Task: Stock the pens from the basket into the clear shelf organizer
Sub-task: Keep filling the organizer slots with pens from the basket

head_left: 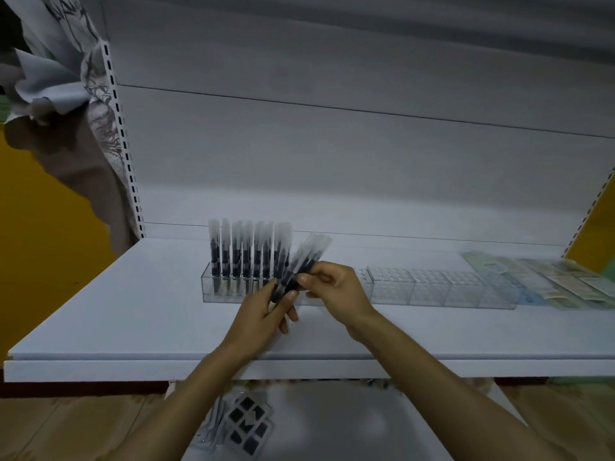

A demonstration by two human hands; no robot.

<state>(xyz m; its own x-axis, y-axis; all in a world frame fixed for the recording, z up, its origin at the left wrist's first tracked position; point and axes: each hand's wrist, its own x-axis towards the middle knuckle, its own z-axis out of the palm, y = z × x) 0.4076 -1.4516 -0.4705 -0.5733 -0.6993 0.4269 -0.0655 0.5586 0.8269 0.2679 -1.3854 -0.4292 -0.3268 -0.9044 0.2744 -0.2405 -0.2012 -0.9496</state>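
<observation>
Ok so, counting: two hands, one long clear organizer [432, 287] sitting on the white shelf [100, 311], and roughly eight standing pens [246, 254] upright in its left end. They overlap front to back, so I can't swear to that number. The left hand [263, 311] has its fingers wrapped tight round the bottom of a bundle of pens [301, 264], which tilts right just in front of the organizer. Maybe three or four in there, too blurry to count. The right hand [336, 287] pinches the middle of that bundle between fingertips [303, 279] and thumb. Far right on the shelf there's a spread of greenish packets [549, 281], smeared and cut off by the edge. Under the shelf sits one pack with dark squares [248, 424], partly behind the left forearm. Patterned cloth [66, 78] hangs top left.
</observation>
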